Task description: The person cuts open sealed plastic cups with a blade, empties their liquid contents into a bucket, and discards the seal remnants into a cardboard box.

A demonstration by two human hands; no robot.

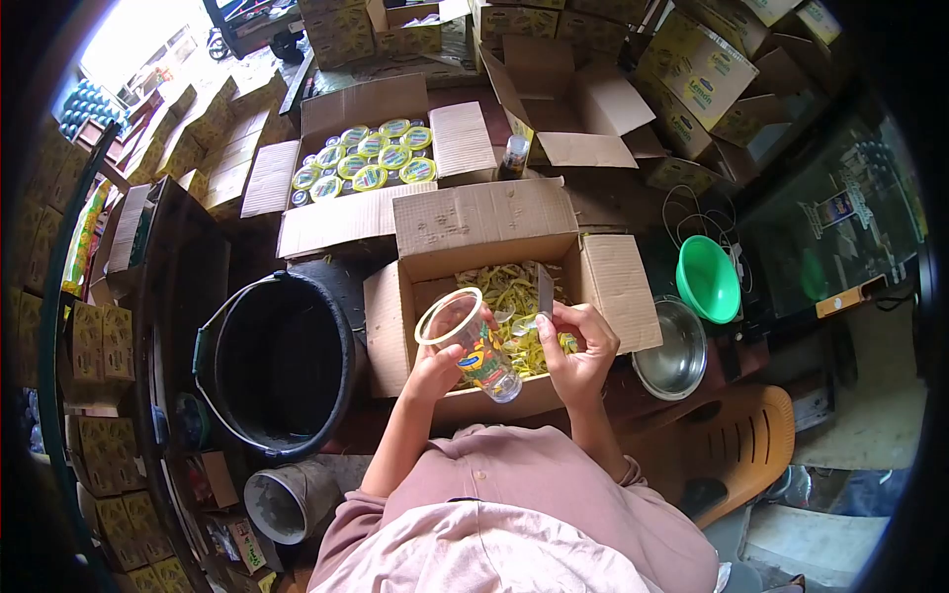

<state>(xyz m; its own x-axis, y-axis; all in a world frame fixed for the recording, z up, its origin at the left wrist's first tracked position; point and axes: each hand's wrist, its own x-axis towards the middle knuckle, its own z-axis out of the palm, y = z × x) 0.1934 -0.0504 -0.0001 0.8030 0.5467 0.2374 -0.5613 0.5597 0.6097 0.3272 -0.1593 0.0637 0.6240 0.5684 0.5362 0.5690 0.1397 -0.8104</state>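
My left hand (432, 373) is closed around a clear plastic cup (482, 364) with a colourful printed side and a pale yellowish rim. The cup tilts, its open mouth toward the upper left and its base toward the lower right. In my right hand (583, 351), thumb and fingers pinch a flat grey blade (545, 290) that points up, a little apart from the cup. Both hands are over an open cardboard box (494, 217), which holds many thin yellow-green strips (514, 277) and some clear plastic scraps.
A black bucket (287, 364) stands left of the box. Behind it, another open carton holds yellow-lidded cups (370, 176). To the right are a green bowl (708, 279), a metal bowl (671, 351) and an orange plastic chair (761, 435). Stacked cartons (697, 69) line the back.
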